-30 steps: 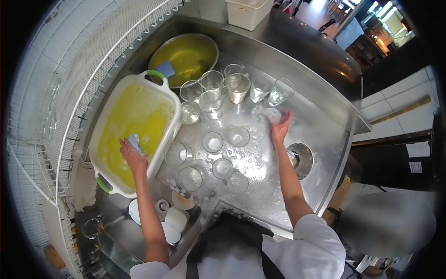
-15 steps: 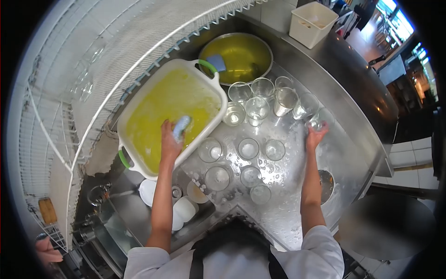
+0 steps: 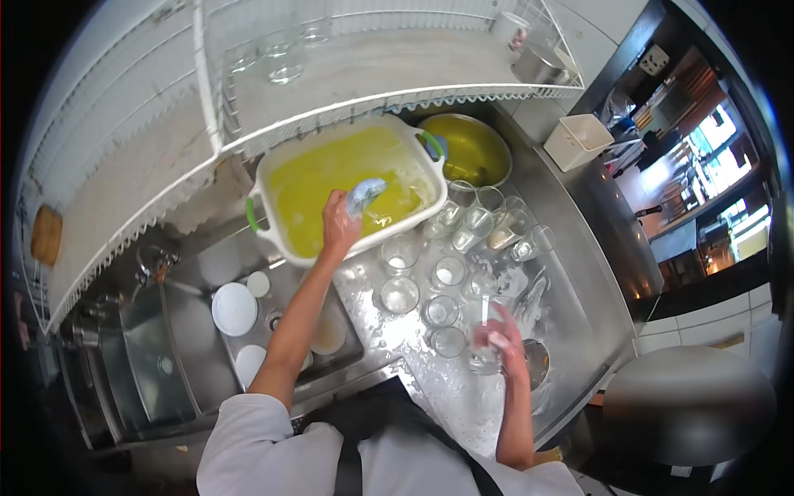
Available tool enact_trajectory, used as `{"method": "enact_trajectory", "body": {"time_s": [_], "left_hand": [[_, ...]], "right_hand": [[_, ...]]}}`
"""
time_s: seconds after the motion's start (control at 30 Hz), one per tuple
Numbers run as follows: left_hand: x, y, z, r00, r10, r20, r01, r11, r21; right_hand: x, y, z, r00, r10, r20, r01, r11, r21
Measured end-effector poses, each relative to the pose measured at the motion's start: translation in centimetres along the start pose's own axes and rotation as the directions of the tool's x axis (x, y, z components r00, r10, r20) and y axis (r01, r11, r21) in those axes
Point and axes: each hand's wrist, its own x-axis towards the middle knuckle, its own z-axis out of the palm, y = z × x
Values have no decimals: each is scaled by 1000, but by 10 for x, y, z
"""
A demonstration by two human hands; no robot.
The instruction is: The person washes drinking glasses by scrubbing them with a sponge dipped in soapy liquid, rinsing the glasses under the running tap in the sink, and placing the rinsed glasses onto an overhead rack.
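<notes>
Sponge (image 3: 365,194) in closed left hand (image 3: 340,221) over tub (image 3: 401,228), right hand (image 3: 503,341) at glass (image 3: 482,362), grip unclear.

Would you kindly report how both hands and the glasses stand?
Left hand holding blue sponge over white tub. Right hand at a glass, grip blurred. Other glasses close by, reach looks crowded.

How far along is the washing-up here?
Likely partway. No glasses are plainly done: they stand in two groups, washed or not unclear. In hand: the left hand has a bluish sponge, the right hand a glass. White dishes in the sink seem left.
</notes>
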Motion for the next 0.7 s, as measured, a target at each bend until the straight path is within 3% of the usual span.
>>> {"method": "enact_trajectory", "body": {"time_s": [0.03,0.07,0.1,0.23,0.3,0.33,0.37,0.43,0.47,0.5,0.57,0.6,0.63,0.7], "left_hand": [[-10,10,-7,1000,-9,-10,9,1000,4],[-27,29,-17,989,-147,1,145,979,-142],[-48,48,-28,959,-282,36,281,918,-281],[-98,103,-84,963,-247,-105,234,964,-123],[-108,114,-96,901,-430,-53,342,780,-524],[-112,131,-99,833,-553,11,338,493,-802],[-109,138,-109,830,-558,4,336,495,-801],[-109,144,-120,957,-287,-49,205,781,-590],[-107,140,-117,982,-182,-55,129,852,-507],[-103,143,-119,983,-180,-35,137,849,-510],[-96,153,-118,999,23,22,-13,925,-381],[-93,157,-108,993,71,-90,-104,893,-438],[-98,159,-99,993,96,-65,-115,877,-467],[-111,166,-81,996,-31,-89,-16,874,-486]], "right_hand": [[8,-9,23,977,130,168,-163,966,202],[16,-18,48,911,222,349,-351,862,367],[26,-21,69,901,259,349,-399,812,426],[62,-29,127,858,244,452,-483,682,549],[56,-38,149,776,102,622,-564,555,612],[48,-32,155,753,42,656,-561,562,608],[37,-27,162,748,46,662,-567,563,601],[16,-24,171,864,104,493,-375,787,490],[9,-23,171,898,129,420,-324,839,436],[4,-18,169,904,133,407,-325,833,449],[-7,-9,160,922,107,372,-288,831,475],[-15,-6,157,930,78,359,-271,805,527],[-25,-3,152,946,64,317,-239,800,550],[-47,3,143,904,-41,426,-277,702,656]]}}
